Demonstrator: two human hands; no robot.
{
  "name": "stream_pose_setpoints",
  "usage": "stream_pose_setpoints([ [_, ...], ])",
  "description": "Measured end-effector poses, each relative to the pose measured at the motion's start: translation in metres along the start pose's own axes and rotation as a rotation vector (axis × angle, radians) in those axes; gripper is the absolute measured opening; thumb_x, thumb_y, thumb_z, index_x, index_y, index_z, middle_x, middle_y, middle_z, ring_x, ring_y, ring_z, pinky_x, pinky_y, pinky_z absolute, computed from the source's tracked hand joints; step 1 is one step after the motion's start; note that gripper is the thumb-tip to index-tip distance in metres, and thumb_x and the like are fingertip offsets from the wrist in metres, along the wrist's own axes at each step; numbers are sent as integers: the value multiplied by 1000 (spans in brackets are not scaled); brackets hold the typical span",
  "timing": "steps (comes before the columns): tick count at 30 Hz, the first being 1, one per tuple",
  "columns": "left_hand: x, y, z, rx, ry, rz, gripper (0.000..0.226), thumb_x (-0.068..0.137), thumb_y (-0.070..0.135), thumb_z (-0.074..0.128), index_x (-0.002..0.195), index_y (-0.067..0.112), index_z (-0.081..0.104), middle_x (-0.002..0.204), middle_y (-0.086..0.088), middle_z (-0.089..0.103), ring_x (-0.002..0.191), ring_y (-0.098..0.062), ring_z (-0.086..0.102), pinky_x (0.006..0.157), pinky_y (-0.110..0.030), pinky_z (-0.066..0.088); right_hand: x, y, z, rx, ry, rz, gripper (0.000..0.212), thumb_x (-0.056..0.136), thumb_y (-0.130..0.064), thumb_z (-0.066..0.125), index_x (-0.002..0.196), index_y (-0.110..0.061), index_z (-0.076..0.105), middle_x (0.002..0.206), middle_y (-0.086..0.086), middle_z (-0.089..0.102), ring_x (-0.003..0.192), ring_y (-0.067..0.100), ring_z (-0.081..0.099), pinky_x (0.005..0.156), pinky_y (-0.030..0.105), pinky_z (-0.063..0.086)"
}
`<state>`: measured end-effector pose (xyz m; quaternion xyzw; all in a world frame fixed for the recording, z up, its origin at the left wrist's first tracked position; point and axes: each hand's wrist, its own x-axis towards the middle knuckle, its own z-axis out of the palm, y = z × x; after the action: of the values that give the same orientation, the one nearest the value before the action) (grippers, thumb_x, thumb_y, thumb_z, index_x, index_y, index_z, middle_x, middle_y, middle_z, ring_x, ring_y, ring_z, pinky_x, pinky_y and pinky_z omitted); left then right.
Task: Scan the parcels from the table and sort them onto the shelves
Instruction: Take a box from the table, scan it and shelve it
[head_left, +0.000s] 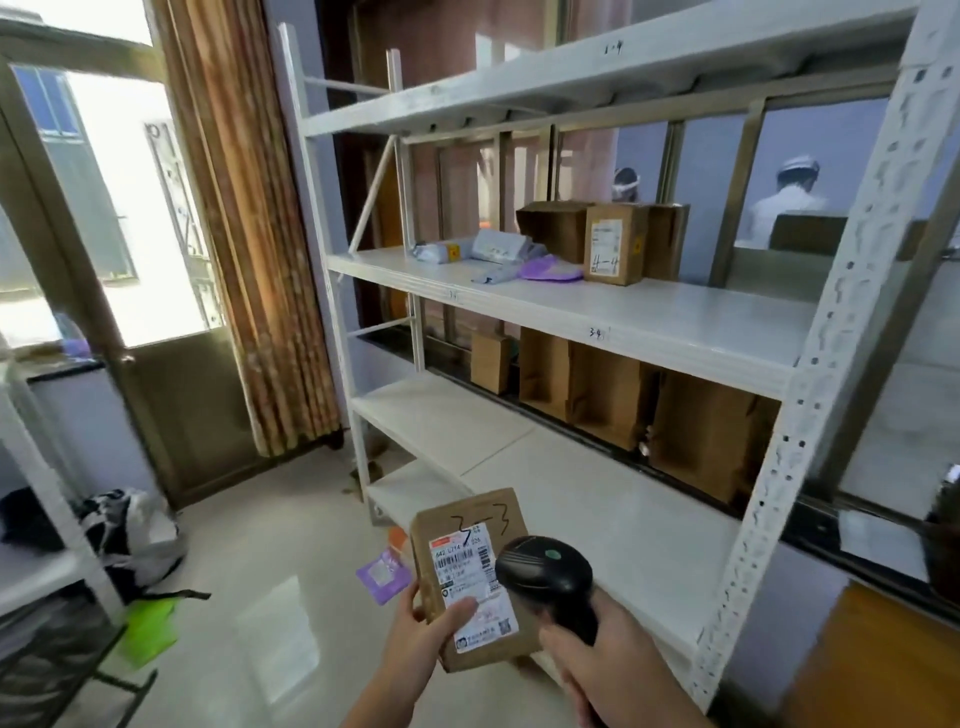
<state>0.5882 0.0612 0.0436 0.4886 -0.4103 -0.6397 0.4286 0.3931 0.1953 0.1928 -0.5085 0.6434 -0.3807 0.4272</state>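
Observation:
My left hand (423, 631) grips a small brown cardboard parcel (467, 519) with a white barcode label and a handwritten "3-3" on top; my thumb lies across the label. My right hand (597, 649) holds a black handheld barcode scanner (545, 569) by its handle, its head right beside the parcel's label. Both are low in the view, in front of a white metal shelf rack (613, 306). Its middle shelf carries brown boxes (615, 241) and grey and purple mailer bags (498, 249). The shelf below (467, 415) has several brown boxes (608, 395) at the back.
A brown curtain (249, 234) and a glass door (104, 208) are at the left. Bags (130, 530) and a green item (150, 623) lie on the tiled floor by another rack's leg. A purple packet (382, 577) lies on the floor. A wooden surface (883, 665) shows at the lower right.

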Motion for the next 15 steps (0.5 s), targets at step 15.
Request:
stream_pose_setpoints([
  [15,179,164,22,75,-117,238,94,67,35,97,143,24,42,119,-5,74,96,-20,78,75,-29,63,181,-106,-22,27,101,-64,5,98,-19,61,102,-19,60,60,4,60,54,19,55,58,31,53],
])
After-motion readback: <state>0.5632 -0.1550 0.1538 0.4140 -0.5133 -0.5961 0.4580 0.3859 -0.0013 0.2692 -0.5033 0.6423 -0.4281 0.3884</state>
